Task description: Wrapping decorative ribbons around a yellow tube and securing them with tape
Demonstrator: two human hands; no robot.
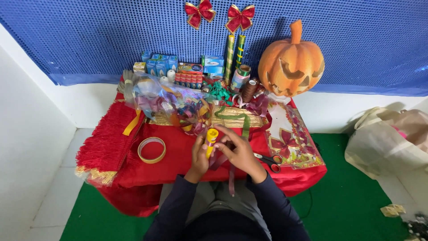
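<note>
My left hand (pixel 199 158) grips a yellow glue stick (pixel 211 139) upright over the red-covered table (pixel 178 151). My right hand (pixel 239 151) is right beside it, fingers pinching a dark red ribbon (pixel 231 176) that hangs down over the table's front edge toward my lap. Both hands meet at the middle of the table's near side. Red-handled scissors (pixel 269 160) lie just right of my right hand.
A roll of clear tape (pixel 151 150) lies to the left. A heap of ribbons in a clear bag (pixel 165 102), small boxes (pixel 160 64), ribbon spools (pixel 240 78) and an orange pumpkin (pixel 290 62) fill the back. A patterned cellophane pack (pixel 292 136) lies right. A beige bag (pixel 392 138) sits on the floor.
</note>
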